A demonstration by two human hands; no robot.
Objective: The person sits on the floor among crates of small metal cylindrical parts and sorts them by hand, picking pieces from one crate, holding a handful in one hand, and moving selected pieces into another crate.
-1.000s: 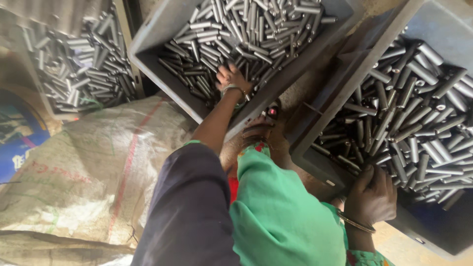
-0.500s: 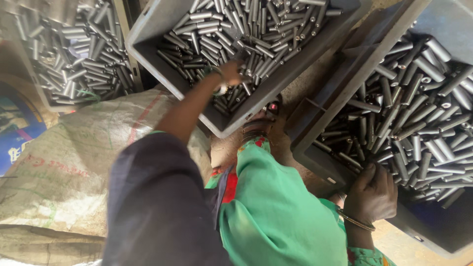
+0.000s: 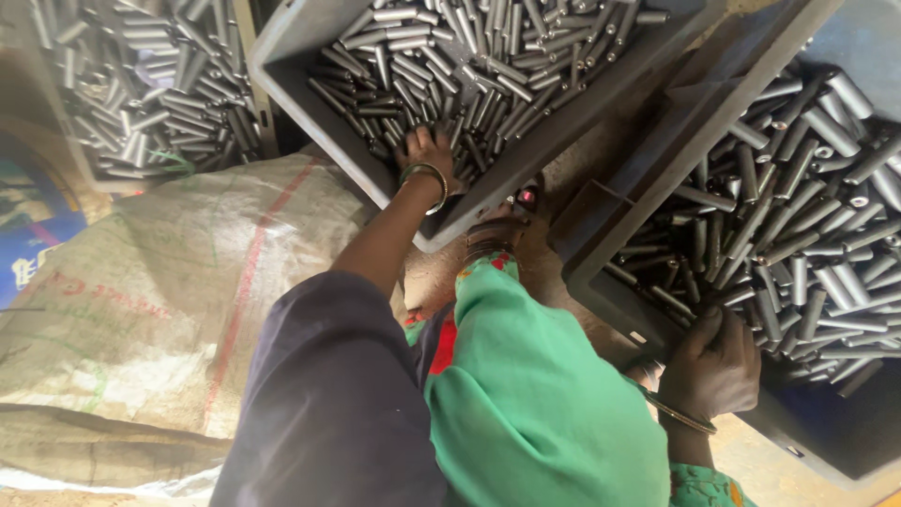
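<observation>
Countless short shiny steel pins point(image 3: 488, 66) in three grey crates point(image 3: 310, 56) are touched by left hand point(image 3: 427, 150), fingers spread, grip untellable, and right hand point(image 3: 718, 361), curled on the lower-right crate's rim.

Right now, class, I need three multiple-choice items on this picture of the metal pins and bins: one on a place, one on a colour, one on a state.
1. Where is the left hand?
A. In the middle bin among the metal pins
B. On the woven sack
C. On the blue drum

2. What colour is the garment over the knee?
A. Red
B. Green
C. White

3. How is the right hand?
A. Raised in the air
B. Resting on the near edge of the right bin
C. Holding a hammer

Answers:
1 A, its fingers lie on the pins there.
2 B, the cloth is bright green.
3 B, its grip curls over the bin's rim.
</observation>
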